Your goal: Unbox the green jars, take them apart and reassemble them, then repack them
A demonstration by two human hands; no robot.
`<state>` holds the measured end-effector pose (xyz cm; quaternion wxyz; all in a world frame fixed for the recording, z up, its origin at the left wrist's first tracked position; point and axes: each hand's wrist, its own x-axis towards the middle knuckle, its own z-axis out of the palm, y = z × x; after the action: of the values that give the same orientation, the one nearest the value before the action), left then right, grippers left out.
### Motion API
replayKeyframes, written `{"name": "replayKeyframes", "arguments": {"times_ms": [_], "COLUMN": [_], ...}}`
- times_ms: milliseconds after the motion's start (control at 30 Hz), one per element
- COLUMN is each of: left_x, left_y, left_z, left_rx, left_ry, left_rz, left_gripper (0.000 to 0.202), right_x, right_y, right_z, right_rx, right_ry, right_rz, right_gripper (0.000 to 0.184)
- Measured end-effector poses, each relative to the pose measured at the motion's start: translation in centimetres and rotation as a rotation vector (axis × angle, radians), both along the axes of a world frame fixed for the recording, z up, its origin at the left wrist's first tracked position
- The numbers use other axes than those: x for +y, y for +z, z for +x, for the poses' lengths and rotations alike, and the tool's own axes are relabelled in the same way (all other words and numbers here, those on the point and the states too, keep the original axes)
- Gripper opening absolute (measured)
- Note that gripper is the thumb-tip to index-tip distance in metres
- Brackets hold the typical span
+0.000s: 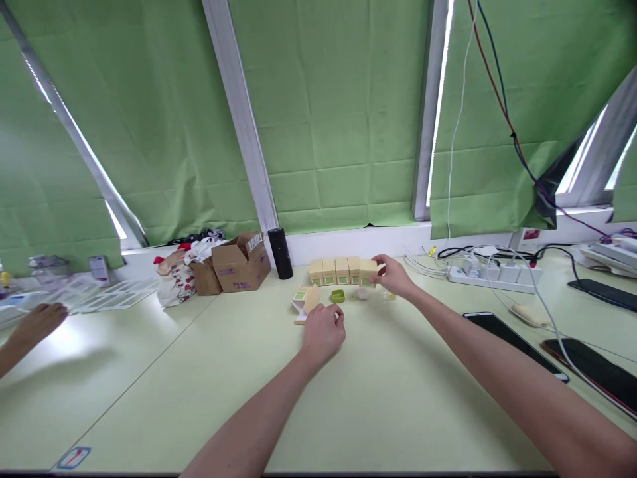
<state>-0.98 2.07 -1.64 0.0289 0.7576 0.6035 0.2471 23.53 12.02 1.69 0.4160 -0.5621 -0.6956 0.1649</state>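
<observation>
A row of small pale-yellow boxes with green-edged labels stands near the wall. At its right end, my right hand has its fingers closed on one more such box. My left hand rests with curled fingers beside an opened small box, whose flaps stick out; what it holds, if anything, is hidden. Between my hands lie a green ring-shaped piece and a small clear-and-white piece. Another clear piece sits below my right hand.
A black cylinder and an open cardboard box stand at the back left. On the right are a power strip with cables and a phone. Another person's hand is at the far left.
</observation>
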Motion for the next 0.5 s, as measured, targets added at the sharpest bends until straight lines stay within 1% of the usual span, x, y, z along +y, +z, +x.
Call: {"name": "replayKeyframes", "arguments": {"times_ms": [67, 167, 300, 500], "left_x": [-0.1, -0.2, -0.2, -0.1], "left_y": [0.1, 0.3, 0.3, 0.0], "left_z": [0.0, 0.1, 0.2, 0.2], "left_rx": [0.000, -0.002, -0.007, 0.011], "left_ry": [-0.006, -0.007, -0.012, -0.024], "left_rz": [-0.007, -0.018, -0.016, -0.007], "left_gripper": [0.021, 0.021, 0.020, 0.020], "right_x": [2.0, 4.1, 5.8, 6.8], "right_y": [0.7, 0.7, -0.1, -1.5], "right_z": [0.9, 1.8, 2.1, 1.6], "right_rx": [-0.024, -0.084, -0.167, -0.274], "right_ry": [-0.072, -0.137, -0.167, -0.150], "right_rz": [-0.013, -0.052, -0.103, -0.153], "right_gripper": [0.049, 0.049, 0.051, 0.049]}}
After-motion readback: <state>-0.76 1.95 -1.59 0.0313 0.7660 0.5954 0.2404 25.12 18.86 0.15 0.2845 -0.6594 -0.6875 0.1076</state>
